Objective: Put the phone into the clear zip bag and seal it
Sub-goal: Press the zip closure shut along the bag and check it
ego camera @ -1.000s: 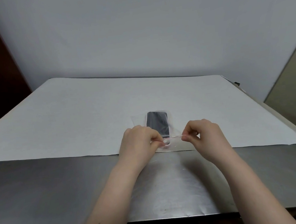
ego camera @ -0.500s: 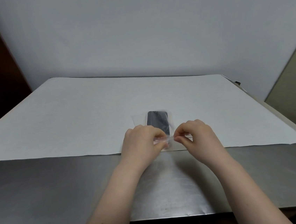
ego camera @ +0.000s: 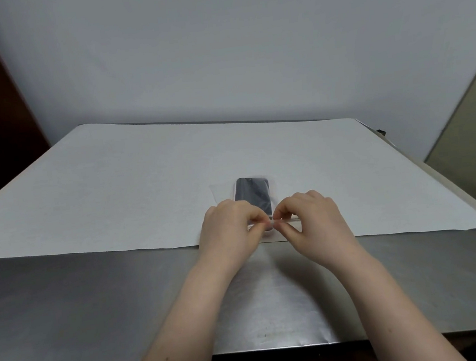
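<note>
Now both hands, left hand (ego camera: 230,228) and right hand (ego camera: 314,220), pinch the clear zip bag's (ego camera: 217,192) near edge, the phone (ego camera: 252,195) inside, on the bench (ego camera: 96,298).

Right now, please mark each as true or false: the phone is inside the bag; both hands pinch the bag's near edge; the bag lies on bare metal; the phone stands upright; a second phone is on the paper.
1. The phone is inside the bag. True.
2. The left hand and right hand pinch the bag's near edge. True.
3. The bag lies on bare metal. False: it lies on the paper.
4. The phone stands upright. False: it lies flat.
5. A second phone is there. False: only one.
</note>
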Demonstrator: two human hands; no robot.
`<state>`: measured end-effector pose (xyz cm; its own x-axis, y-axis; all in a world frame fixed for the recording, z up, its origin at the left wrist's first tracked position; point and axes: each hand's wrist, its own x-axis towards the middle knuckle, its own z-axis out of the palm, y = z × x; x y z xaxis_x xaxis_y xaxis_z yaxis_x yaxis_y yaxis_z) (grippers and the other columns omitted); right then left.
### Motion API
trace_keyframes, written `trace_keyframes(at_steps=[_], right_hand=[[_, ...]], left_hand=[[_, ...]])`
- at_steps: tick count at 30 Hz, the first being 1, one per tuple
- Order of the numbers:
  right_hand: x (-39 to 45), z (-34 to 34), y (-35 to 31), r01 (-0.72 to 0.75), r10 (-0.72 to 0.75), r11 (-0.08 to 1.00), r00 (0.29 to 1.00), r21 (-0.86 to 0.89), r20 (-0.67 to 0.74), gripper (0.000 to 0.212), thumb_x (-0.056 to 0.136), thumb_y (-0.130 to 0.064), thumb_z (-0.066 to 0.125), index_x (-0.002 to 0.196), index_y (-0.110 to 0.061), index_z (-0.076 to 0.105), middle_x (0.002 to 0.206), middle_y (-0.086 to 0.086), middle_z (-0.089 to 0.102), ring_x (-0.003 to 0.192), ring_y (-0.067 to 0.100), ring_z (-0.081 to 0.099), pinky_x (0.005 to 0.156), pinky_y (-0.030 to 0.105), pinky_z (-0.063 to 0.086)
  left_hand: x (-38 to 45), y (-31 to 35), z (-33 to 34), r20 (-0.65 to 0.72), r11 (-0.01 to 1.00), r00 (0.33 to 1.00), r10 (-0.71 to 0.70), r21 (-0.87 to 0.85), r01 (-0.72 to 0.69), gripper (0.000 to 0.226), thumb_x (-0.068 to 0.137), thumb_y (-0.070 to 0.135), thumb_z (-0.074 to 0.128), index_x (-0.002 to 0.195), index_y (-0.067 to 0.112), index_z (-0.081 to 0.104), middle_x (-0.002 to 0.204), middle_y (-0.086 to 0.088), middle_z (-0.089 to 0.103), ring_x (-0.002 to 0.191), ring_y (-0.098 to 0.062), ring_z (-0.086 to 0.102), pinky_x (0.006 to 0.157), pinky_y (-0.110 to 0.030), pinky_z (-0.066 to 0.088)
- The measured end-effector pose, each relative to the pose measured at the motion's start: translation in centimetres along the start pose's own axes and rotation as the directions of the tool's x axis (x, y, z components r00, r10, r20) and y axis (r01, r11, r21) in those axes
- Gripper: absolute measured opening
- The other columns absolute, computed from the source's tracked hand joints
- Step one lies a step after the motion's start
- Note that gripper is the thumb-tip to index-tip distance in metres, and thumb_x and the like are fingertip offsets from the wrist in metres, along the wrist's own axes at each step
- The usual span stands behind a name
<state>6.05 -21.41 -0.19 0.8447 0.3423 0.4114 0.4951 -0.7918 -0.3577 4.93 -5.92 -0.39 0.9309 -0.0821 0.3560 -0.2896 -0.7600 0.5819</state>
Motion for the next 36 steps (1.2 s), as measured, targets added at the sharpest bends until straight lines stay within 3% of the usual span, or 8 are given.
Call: trace_keyframes(at_steps=[8, 13, 22, 28, 31, 34, 36], right_hand=[[-0.1, 0.5, 0.0, 0.017, -0.017, 1.0, 1.0, -0.002, -0.018, 0.005, 0.08, -0.016, 0.064, 0.075, -0.018, 0.064, 0.074, -0.002, 0.067, 0.074, 0.027, 0.052, 0.065, 0.039, 0.039], [0.0, -0.1, 0.8, -0.077, 0.078, 0.996, 0.997, 0.044, -0.015, 0.003, 0.082, -0.022, 0.065, 0.079, -0.02, 0.066, 0.079, -0.003, 0.069, 0.08, 0.023, 0.055, 0.074, 0.042, 0.043], [0.2, -0.4, 1.7, -0.206, 0.204, 0.976, 0.979, 0.072, 0.025, 0.007, 0.084, -0.014, 0.059, 0.08, -0.017, 0.065, 0.083, 0.002, 0.069, 0.088, 0.026, 0.055, 0.08, 0.045, 0.045], [0.1, -0.1, 1.9, -0.24, 0.241, 0.97, 0.971, 0.037, -0.008, 0.012, 0.083, -0.01, 0.059, 0.073, -0.017, 0.06, 0.077, 0.001, 0.068, 0.083, 0.028, 0.053, 0.074, 0.044, 0.044], [0.0, -0.1, 2.2, -0.236, 0.236, 0.971, 0.972, 0.032, 0.011, 0.005, 0.082, -0.02, 0.062, 0.082, -0.025, 0.062, 0.082, -0.007, 0.067, 0.087, 0.022, 0.05, 0.077, 0.04, 0.041], [0.0, -0.1, 1.6, -0.174, 0.174, 0.985, 0.984, -0.006, 0.033, 0.026, 0.076, -0.036, 0.068, 0.101, -0.034, 0.061, 0.092, -0.014, 0.062, 0.091, 0.014, 0.044, 0.083, 0.037, 0.035], [0.2, 0.2, 0.8, -0.12, 0.12, 0.992, 0.993, -0.026, 0.011, 0.022, 0.076, -0.037, 0.068, 0.098, -0.033, 0.063, 0.094, -0.012, 0.067, 0.094, 0.017, 0.048, 0.082, 0.037, 0.034]], left_hand=[[-0.1, 0.0, 0.2, 0.0, 0.998, 0.999, 0.039, 0.056, -0.039, 0.011, 0.08, 0.027, 0.061, 0.079, 0.028, 0.071, 0.082, 0.006, 0.072, 0.08, -0.021, 0.056, 0.076, -0.042, 0.043], [-0.1, -0.8, -0.4, 0.02, 0.994, 1.0, -0.003, 0.105, 0.001, 0.007, 0.081, 0.03, 0.062, 0.08, 0.029, 0.068, 0.088, 0.009, 0.072, 0.086, -0.019, 0.059, 0.082, -0.041, 0.043], [-0.1, -2.7, -1.6, -0.075, 0.977, 0.985, -0.154, -0.157, 0.141, 0.005, 0.075, 0.019, 0.071, 0.073, 0.023, 0.073, 0.074, 0.007, 0.073, 0.069, -0.006, 0.057, 0.067, -0.02, 0.042], [-0.2, -2.2, -1.7, -0.079, 0.994, 0.994, -0.076, -0.08, 0.069, 0.013, 0.075, 0.017, 0.07, 0.064, 0.024, 0.069, 0.058, 0.022, 0.056, 0.067, -0.008, 0.049, 0.075, -0.037, 0.039], [-0.2, -2.0, -1.6, -0.082, 0.999, 0.996, -0.023, -0.03, 0.021, 0.013, 0.076, 0.016, 0.069, 0.064, 0.022, 0.068, 0.062, 0.017, 0.059, 0.07, -0.016, 0.051, 0.078, -0.038, 0.038], [-0.2, -1.7, -1.5, -0.059, 1.0, 0.998, 0.024, 0.022, -0.022, 0.01, 0.078, 0.02, 0.067, 0.069, 0.021, 0.068, 0.072, 0.007, 0.069, 0.077, -0.02, 0.053, 0.076, -0.034, 0.031], [-0.3, -1.6, -1.4, -0.049, 0.998, 0.998, 0.048, 0.047, -0.046, 0.007, 0.079, 0.022, 0.066, 0.073, 0.023, 0.069, 0.077, 0.005, 0.07, 0.081, -0.02, 0.053, 0.077, -0.034, 0.031]])
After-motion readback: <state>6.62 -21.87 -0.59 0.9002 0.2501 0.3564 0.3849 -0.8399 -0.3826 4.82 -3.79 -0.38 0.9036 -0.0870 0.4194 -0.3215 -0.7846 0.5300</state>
